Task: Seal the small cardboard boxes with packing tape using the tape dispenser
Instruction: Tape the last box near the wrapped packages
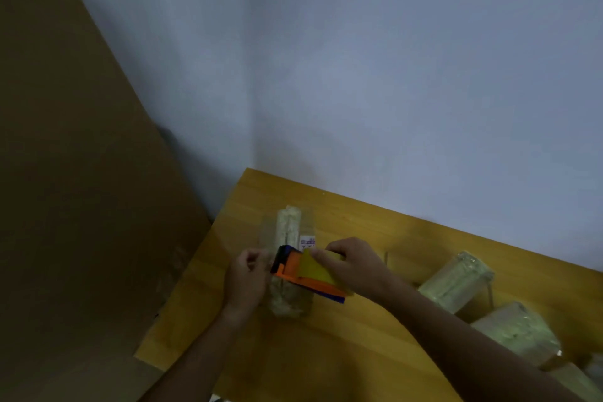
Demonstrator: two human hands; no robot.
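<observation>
A small box (288,225), tape-wrapped and pale on top with a white label, lies on the wooden table (352,343) near its far left corner. Across the box lies an orange and blue tape dispenser (293,266) holding a yellowish tape roll. My right hand (354,266) grips the dispenser and roll from the right. My left hand (248,276) sits at the box's left side beside the dispenser's front end, its fingers curled; whether they pinch the tape end is unclear in the dim, blurred frame.
Two more tape-covered boxes (456,281) (518,333) lie in a row at the table's right, with another at the lower right corner. A large brown cardboard sheet (81,173) leans on the left. A pale wall stands behind the table.
</observation>
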